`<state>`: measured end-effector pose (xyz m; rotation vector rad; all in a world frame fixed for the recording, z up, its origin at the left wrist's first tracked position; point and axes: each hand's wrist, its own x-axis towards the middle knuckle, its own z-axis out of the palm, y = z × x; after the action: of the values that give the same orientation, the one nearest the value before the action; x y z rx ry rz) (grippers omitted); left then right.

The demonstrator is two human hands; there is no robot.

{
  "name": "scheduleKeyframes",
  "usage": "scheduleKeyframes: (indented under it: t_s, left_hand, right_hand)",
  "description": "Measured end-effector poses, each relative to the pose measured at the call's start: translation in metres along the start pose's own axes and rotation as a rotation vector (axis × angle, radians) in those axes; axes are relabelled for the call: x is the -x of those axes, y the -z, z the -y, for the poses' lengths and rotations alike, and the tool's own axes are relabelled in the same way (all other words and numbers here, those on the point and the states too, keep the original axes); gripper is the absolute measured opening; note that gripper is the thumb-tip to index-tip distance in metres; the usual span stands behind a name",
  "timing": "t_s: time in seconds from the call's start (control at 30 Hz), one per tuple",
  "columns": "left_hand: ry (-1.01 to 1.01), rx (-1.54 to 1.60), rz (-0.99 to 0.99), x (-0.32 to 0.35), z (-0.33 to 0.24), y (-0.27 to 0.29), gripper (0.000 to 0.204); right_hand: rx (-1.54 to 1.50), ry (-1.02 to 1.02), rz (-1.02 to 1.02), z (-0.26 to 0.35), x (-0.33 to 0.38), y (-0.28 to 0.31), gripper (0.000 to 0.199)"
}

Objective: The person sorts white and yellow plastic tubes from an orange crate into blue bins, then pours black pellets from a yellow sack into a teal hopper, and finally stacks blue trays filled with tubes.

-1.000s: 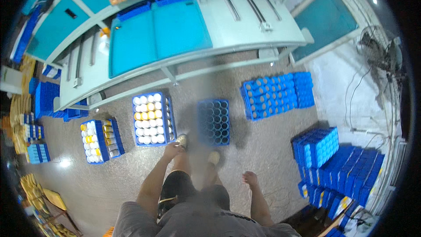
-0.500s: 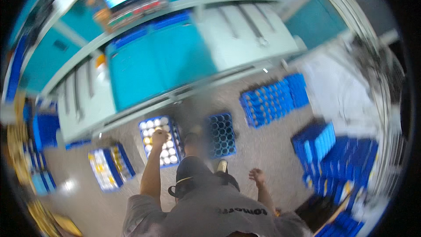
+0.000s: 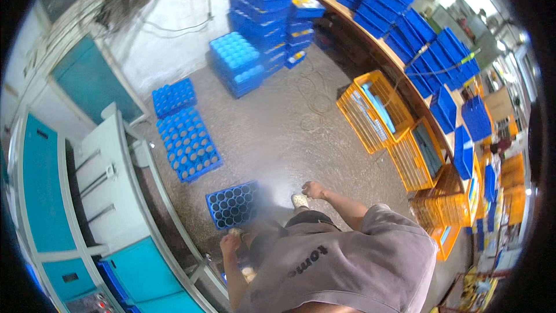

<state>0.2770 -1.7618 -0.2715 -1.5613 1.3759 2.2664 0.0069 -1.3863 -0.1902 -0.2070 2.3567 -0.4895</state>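
My left hand point(image 3: 230, 243) hangs low beside my left leg, just short of a blue tray point(image 3: 233, 204) with rows of dark round cups on the floor. Its fingers are curled in; whether anything is in them is hidden, and a pale shape shows right by the fingertips. My right hand point(image 3: 313, 189) is held out in front of my body above a pale shoe point(image 3: 299, 200), its fingers curled, with nothing visible in them. Partly hidden by my left forearm, some white round pieces point(image 3: 249, 273) show low down.
Blue trays with round pockets point(image 3: 188, 143) lie further off on the floor. Stacked blue crates point(image 3: 260, 20) and light-blue trays point(image 3: 234, 52) stand by the white wall. Orange crates point(image 3: 370, 113) line the bench at right; a teal-and-white machine point(image 3: 110, 179) stands at left.
My view and body have turned to the right. My left hand has left the tray of white round pieces and now hangs by my leg. The right hand's fingers have curled in.
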Motion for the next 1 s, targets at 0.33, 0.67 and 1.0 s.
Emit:
scheduleKeyframes:
  t_s: [0.33,0.67,1.0]
  left_hand:
    - [0.268,-0.105,0.062,-0.055,-0.007,-0.221,0.026]
    - [0.208,-0.134,0.158,-0.175,-0.147,-0.396,0.036]
    - [0.071,-0.200,0.238,-0.575,-0.304,-0.684,0.045]
  right_hand:
    - [-0.691,-0.505,-0.098,-0.384,0.089,0.000,0.031]
    - [-1.357,-0.814,-0.135,-0.431,0.008,0.022,0.031]
    - [-0.609,-0.524,0.131,-0.256,-0.204,0.153,0.041]
